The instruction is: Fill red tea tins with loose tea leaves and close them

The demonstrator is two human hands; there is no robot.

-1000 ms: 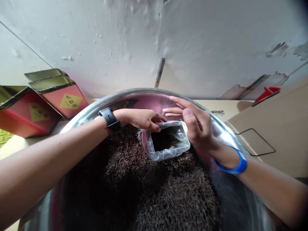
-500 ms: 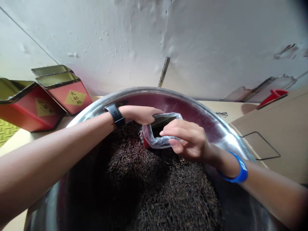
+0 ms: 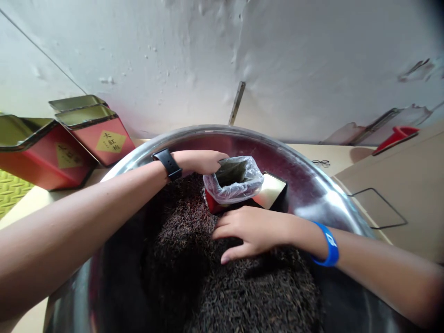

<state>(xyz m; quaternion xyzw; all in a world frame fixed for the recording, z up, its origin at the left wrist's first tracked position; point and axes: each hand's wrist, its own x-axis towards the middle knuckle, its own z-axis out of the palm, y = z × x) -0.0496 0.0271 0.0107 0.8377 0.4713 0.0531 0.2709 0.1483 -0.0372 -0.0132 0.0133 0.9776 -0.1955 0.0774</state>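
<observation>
Loose dark tea leaves [image 3: 256, 296] lie heaped inside a large round metal tub [image 3: 301, 169]. Toward the tub's far side stands a red tea tin [image 3: 212, 203], lined with a clear plastic bag [image 3: 255, 178] folded out over its rim. My left hand [image 3: 206, 162] grips the tin's upper left edge together with the bag; its fingertips are partly hidden. Just in front of the tin, my right hand [image 3: 248, 231] hovers low over the leaves, palm down, fingers apart and holding nothing. Right of the tin sits a gold-faced, dark-edged piece [image 3: 270, 190], partly covered.
Several open red tins [image 3: 107, 138] with yellow labels stand on the table left of the tub. At the right are a cardboard box [image 3: 391, 185], a red funnel-like object [image 3: 398, 135] and thin black ties [image 3: 321, 163]. A wall rises behind the tub.
My right hand has let go of the bag's rim and come down toward me over the leaves. The bag's mouth and the gold-faced piece now show. My left hand stays at the tin.
</observation>
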